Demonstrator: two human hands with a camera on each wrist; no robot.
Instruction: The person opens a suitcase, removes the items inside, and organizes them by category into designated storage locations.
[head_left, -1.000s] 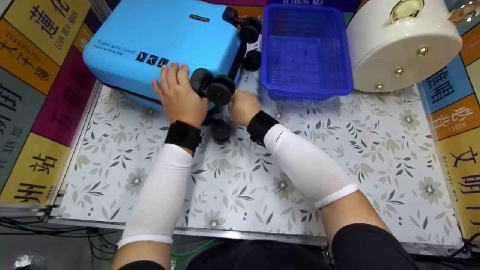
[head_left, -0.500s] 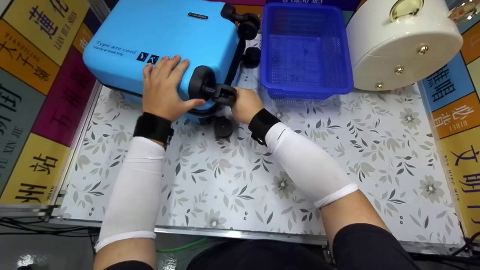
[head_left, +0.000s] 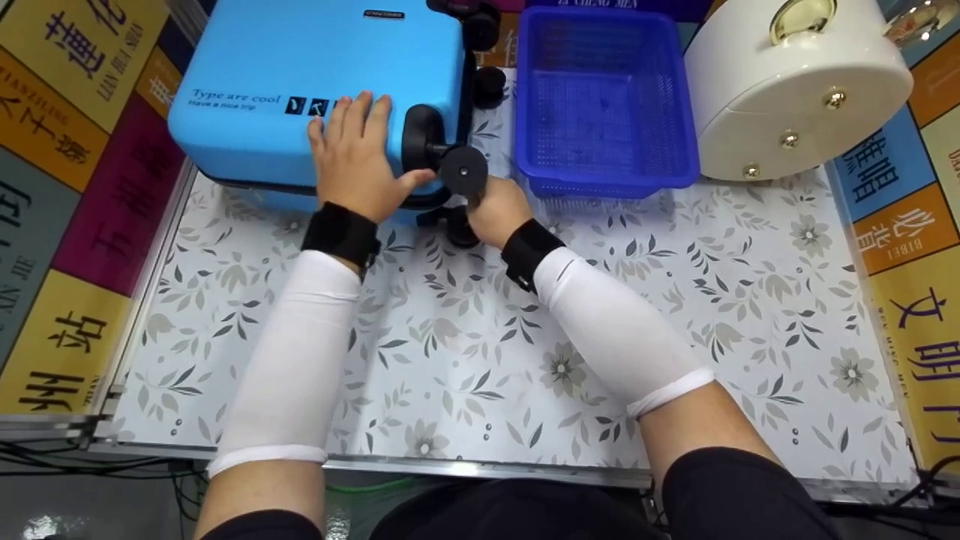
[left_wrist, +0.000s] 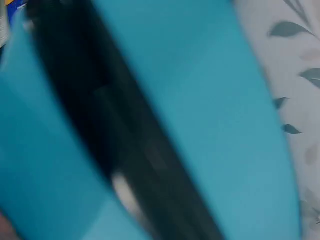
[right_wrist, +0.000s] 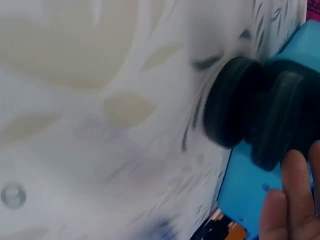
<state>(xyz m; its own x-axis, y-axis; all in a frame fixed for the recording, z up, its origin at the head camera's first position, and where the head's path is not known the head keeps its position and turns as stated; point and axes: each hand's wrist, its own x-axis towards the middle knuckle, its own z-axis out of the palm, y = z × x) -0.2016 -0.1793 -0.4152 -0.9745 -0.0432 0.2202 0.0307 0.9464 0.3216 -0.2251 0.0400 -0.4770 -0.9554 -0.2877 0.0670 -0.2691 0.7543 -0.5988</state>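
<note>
A light blue hard-shell suitcase (head_left: 247, 127) lies on its side at the back left of the table, black double wheels on its right end. My left hand (head_left: 356, 154) rests flat on the shell with fingers spread, the thumb by the near upper wheel (head_left: 463, 172). My right hand (head_left: 501, 211) is curled at that wheel's right side and grips it; the wheel partly hides its fingers. In the right wrist view, fingers (right_wrist: 295, 190) show beside the lower wheel (right_wrist: 232, 102). The left wrist view is filled by the blurred blue shell (left_wrist: 220, 100) and a black band (left_wrist: 130, 130).
A blue plastic basket (head_left: 529, 150) stands right of the suitcase, close to my right hand. Beyond it is a cream rounded case (head_left: 750, 90) with gold studs and handle. A floral cloth (head_left: 465, 360) covers the table; printed panels (head_left: 82, 247) border the sides.
The near upper wheel has swivelled, showing its edge half a second ago and its round face now. My left hand shifted left, then back right along the shell. My right hand stayed at the wheel.
</note>
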